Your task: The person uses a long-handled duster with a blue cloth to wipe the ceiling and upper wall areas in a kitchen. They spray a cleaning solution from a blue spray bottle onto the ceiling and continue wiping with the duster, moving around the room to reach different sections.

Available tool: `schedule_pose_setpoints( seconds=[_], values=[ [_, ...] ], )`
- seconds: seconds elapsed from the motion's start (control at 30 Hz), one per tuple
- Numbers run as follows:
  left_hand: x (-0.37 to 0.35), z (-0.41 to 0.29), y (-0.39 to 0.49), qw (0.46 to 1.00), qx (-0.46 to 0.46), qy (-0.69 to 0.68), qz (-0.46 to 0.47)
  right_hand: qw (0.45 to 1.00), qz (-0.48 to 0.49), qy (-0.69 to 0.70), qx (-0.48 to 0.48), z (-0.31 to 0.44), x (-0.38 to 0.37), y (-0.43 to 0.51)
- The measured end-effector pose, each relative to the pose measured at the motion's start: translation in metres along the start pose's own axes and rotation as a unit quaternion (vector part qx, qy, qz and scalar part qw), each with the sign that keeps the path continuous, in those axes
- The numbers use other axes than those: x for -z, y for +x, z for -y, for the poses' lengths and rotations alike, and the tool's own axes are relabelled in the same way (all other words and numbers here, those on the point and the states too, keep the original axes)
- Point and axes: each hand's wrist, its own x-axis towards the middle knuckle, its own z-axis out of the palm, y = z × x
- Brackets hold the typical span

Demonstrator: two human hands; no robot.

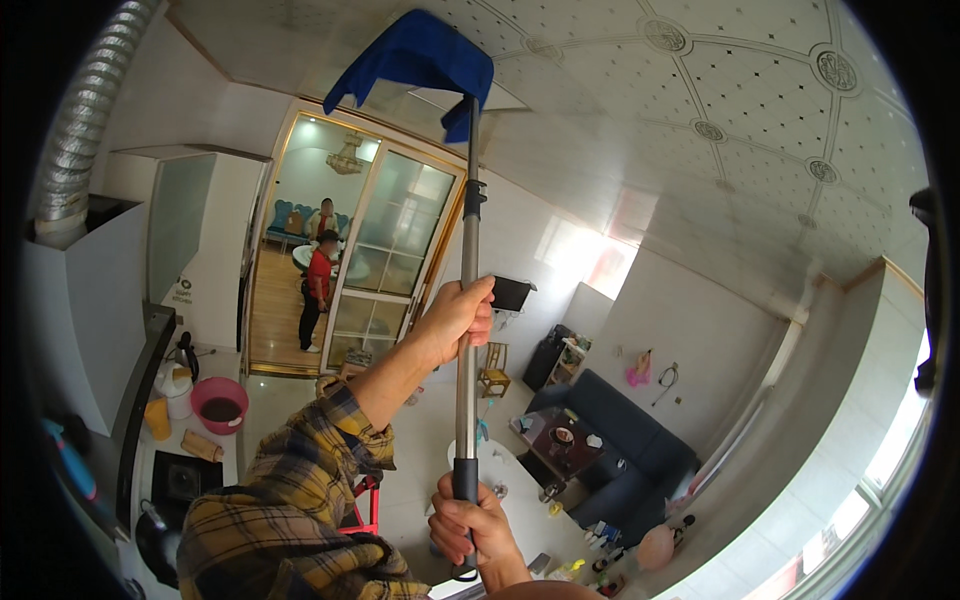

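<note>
My left hand (457,319) grips the steel shaft of a telescopic pole (468,255) about midway up. Lower down, my right hand (476,521) is closed around the pole's black handle (466,480). The pole stands nearly upright in view. At its top end a blue cloth (420,56) is draped, held up against or close under the glossy patterned ceiling (600,90); contact cannot be told. Loose corners of the cloth hang down, and whatever head it covers is hidden. A plaid sleeve (300,480) covers my left arm.
Two people, one in a red shirt (319,274), are beyond the sliding glass door (397,247). A range hood (90,300) and a counter with a pink basin (220,405) lie left. Below right are a dark sofa (637,427), a table (559,442) and a white round table (495,465).
</note>
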Motion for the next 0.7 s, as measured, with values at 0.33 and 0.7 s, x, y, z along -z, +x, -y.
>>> schedule_pose_setpoints(
  seconds=[0.33,0.7],
  values=[
    [-0.091,0.034,-0.075,0.989,-0.060,0.031,0.128,0.984,-0.147,0.070,0.070,-0.004,-0.005,-0.134],
    [-0.185,0.114,-0.192,0.945,-0.057,-0.041,0.321,0.945,-0.279,-0.085,0.150,-0.063,-0.018,-0.251]
  ],
)
